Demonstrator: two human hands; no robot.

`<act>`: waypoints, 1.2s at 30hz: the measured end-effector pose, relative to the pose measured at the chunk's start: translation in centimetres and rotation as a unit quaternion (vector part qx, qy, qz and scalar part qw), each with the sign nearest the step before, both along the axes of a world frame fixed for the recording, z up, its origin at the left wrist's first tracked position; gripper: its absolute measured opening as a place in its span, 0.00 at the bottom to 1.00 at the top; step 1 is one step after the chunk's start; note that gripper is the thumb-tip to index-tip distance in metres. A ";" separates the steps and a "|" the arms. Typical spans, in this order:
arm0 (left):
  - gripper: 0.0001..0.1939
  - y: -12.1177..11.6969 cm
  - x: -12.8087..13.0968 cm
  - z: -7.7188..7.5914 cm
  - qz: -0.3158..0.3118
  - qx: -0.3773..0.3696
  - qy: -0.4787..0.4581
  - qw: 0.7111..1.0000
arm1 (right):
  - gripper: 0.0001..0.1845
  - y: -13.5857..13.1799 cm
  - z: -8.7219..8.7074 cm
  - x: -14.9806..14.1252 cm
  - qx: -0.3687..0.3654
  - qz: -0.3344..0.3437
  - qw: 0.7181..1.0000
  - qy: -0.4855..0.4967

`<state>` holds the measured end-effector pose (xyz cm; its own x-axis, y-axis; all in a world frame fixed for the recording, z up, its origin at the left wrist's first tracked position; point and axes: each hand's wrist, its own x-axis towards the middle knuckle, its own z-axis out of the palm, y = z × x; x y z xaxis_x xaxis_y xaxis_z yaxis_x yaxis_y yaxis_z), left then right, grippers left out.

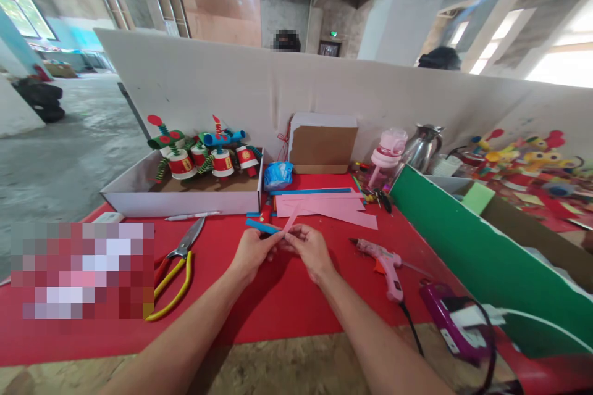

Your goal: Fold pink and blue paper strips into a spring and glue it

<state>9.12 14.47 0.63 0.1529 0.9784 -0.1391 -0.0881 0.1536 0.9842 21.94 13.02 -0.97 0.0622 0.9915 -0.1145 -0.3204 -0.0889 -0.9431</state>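
Note:
Over the middle of the red table my two hands meet, fingertips pinched close together. My left hand [252, 253] grips a blue paper strip [263, 226] that sticks out to the upper left. From my right hand [311, 250] a pink paper strip [291, 219] points up and crosses the blue one at the fingertips. Whether the strips are joined there is hidden by the fingers. Just beyond lie several flat pink paper strips [343, 207] with a long blue strip [310, 191] along their far edge.
Scissors [178, 253] with red and yellow handles lie left, a pink glue gun [382, 262] right. A white box [185, 202] holds paper-cup figures [180, 163]. A purple power strip [451, 321] with cables sits beside a green-sided box [491, 259]. A white partition [222, 86] stands behind.

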 end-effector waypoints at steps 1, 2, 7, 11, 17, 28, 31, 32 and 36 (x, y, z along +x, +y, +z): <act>0.19 0.0 0.0 0.1 0.004 -0.002 0.001 1.000 | 0.20 0.0 0.0 0.0 -0.005 0.002 1.000 0.005; 0.19 0.0 0.0 0.1 0.008 -0.005 0.002 1.000 | 0.20 0.0 0.0 0.0 -0.009 0.007 1.000 0.007; 0.17 0.1 -0.1 0.1 0.007 -0.004 -0.003 1.000 | 0.18 -0.1 0.2 0.0 -0.013 0.023 1.000 -0.002; 0.15 0.1 -0.2 -0.1 0.005 0.015 0.001 1.000 | 0.18 -0.1 0.1 0.0 -0.030 0.033 0.999 -0.003; 0.17 0.3 -0.4 -0.1 -0.015 0.016 0.024 0.999 | 0.17 0.0 0.2 0.2 -0.050 0.039 0.998 -0.002; 0.19 0.1 -0.1 -0.2 -0.031 0.019 -0.019 0.999 | 0.18 -0.1 0.8 -0.2 -0.020 0.011 0.996 0.087; 0.18 0.1 -0.1 -0.3 -0.017 0.020 -0.013 1.000 | 0.18 -0.2 0.8 -0.3 -0.018 0.023 0.997 0.076; 0.18 0.2 -0.1 -0.3 -0.016 0.019 -0.012 1.000 | 0.18 -0.3 0.8 -0.3 -0.020 0.021 0.997 0.073; 0.18 0.2 -0.3 -0.1 -0.029 0.013 0.002 1.000 | 0.18 -0.2 0.5 -0.3 -0.035 0.001 0.998 0.050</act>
